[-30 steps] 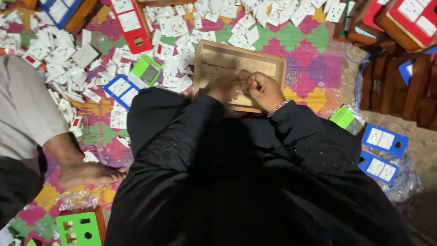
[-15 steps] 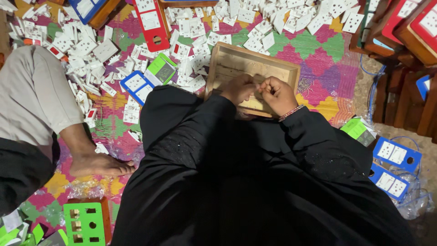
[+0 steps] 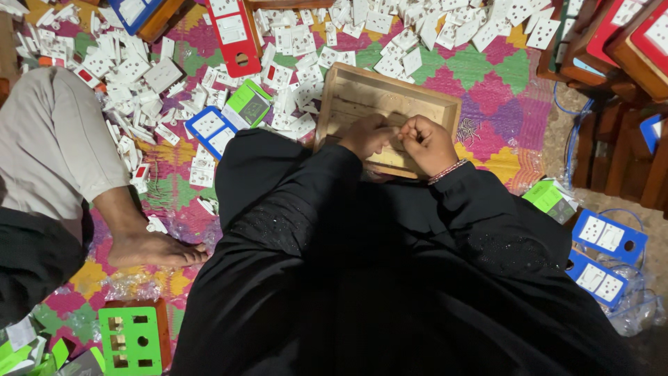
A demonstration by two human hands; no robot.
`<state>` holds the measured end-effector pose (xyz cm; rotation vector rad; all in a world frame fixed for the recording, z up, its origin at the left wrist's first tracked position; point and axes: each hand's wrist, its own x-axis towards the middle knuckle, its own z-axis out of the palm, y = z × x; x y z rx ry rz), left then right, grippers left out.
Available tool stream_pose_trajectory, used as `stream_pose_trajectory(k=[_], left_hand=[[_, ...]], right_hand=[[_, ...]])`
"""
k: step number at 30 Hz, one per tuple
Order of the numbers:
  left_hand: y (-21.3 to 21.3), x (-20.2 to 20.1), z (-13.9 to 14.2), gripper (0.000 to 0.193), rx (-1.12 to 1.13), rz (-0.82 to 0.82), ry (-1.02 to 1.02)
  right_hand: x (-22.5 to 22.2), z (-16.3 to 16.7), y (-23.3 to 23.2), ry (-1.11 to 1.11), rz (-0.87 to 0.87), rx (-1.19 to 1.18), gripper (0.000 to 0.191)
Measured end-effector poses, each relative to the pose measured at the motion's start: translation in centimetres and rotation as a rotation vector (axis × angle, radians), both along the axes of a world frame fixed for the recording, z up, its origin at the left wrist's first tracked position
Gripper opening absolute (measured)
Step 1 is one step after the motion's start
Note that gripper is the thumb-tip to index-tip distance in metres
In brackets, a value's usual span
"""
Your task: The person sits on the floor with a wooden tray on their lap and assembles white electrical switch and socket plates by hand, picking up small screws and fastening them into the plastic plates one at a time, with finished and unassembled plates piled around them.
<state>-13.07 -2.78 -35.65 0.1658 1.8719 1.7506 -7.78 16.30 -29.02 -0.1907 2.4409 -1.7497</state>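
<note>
A shallow wooden box (image 3: 362,94) is seen lying open side up on a patterned mat (image 3: 501,118) of pink, green and yellow diamonds, directly in front of the person in black sleeves. Both hands are placed at the near edge of the box, close together and almost touching. The left hand (image 3: 367,134) is curled with its fingers bent down onto the inside of the box; whether something small is pinched in it cannot be told. The right hand (image 3: 426,143) is closed into a loose fist over the same spot, with a thin bangle (image 3: 447,171) at the wrist, and what it has hold of, if anything, is hidden by the fingers. Beyond and to the left of the box, a wide scatter of white plastic switch and socket parts (image 3: 132,83) is spread over the mat. A red faceplate (image 3: 231,35), a blue faceplate (image 3: 209,129) and a green one (image 3: 247,104) are lying among them. To the left, another person's bare foot (image 3: 149,247) is rested on the mat. At the right, two blue plates (image 3: 604,254) fitted with white sockets are lying near a clear plastic bag, and a green frame (image 3: 132,341) is seen at the lower left.
</note>
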Motion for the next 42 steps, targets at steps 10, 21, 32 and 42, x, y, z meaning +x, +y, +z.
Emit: stream_pose_trajectory(k=[10,21,32,42], left_hand=[[0.0,-0.1,-0.4,0.034,0.065,-0.048,-0.032],[-0.1,0.0,0.2,0.036,0.12,-0.04,-0.128],[0.3,0.1,-0.9,0.04,0.064,0.026,-0.117],[0.1,0.0,0.2,0.052,0.01,-0.072,-0.075]], right_hand=[[0.0,-0.2,0.0,-0.034,-0.003,-0.021,0.004],[-0.1,0.1,0.2,0.05,0.003,0.066,0.003],[0.2,0.0,0.2,0.004,-0.024,0.066,0.003],[0.2,0.2,0.1,0.057,-0.064,0.106,0.004]])
